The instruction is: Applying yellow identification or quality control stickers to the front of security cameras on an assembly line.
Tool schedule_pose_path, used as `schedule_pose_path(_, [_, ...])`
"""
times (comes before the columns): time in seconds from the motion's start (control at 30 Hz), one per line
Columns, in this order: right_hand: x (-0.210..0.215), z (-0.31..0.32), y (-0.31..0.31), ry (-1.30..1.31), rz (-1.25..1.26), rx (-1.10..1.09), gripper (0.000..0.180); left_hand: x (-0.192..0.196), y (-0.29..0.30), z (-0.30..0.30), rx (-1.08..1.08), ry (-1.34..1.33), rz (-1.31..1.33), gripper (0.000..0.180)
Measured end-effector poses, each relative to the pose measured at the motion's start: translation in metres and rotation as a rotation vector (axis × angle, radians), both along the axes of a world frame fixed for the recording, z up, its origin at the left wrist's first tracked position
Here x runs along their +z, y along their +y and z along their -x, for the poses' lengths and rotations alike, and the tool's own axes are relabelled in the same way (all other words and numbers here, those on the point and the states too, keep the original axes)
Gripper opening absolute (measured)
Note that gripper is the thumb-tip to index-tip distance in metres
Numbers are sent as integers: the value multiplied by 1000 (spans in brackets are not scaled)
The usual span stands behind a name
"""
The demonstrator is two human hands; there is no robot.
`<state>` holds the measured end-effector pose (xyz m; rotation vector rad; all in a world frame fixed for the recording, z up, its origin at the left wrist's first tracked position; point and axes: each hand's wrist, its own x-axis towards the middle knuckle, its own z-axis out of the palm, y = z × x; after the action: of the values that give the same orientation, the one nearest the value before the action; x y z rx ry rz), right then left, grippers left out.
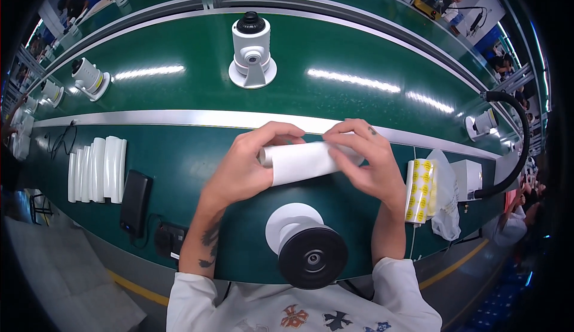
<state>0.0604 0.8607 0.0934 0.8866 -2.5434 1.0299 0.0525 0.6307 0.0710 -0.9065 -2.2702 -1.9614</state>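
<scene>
Between my two hands, above the bench, is a white roll [304,163] that looks like a sheet or film wound into a tube. My left hand [244,161] curls around its left end, thumb below and fingers over the top. My right hand [372,160] grips the right end, its fingertips pressed on the upper side. Right below the roll, close to my body, a white device [293,225] lies tipped, its round black base [314,259] facing me. The device's far side is hidden.
Several white rolls [95,170] lie at the left, beside a black power bank [136,203]. Yellow-and-white sticker rolls [420,190] and a plastic bag [443,203] lie right, near a black flexible hose [520,147]. Beyond the metal rail, white cameras [252,54] stand on the green conveyor.
</scene>
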Motion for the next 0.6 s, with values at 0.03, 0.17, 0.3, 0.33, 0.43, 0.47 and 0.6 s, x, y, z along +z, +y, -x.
schedule_pose_path(0.03, [4, -2, -6, -43, 129, 92, 23, 0, 3, -3, 23, -192, -111, 35])
schedule_pose_path(0.17, [2, -9, -6, -199, 317, 234, 25, -3, 4, 0, 122, -181, -131, 29])
schedule_pose_path(0.3, [5, -14, -18, -259, 72, 66, 29, -9, 3, 5, 251, -248, -140, 19])
schedule_pose_path(0.33, [2, -15, -17, -276, -41, 25, 31, -9, 4, 6, 316, -262, -194, 17])
schedule_pose_path(0.43, [-4, -12, -21, 80, -102, 0, 36, -8, 11, 7, 437, -275, -343, 19])
schedule_pose_path(0.47, [-5, -12, -27, 79, -102, 3, 36, -9, 10, 8, 487, -283, -333, 20])
schedule_pose_path(0.6, [-16, -5, -30, 299, 19, -135, 45, -9, 11, 9, 574, -277, -356, 22])
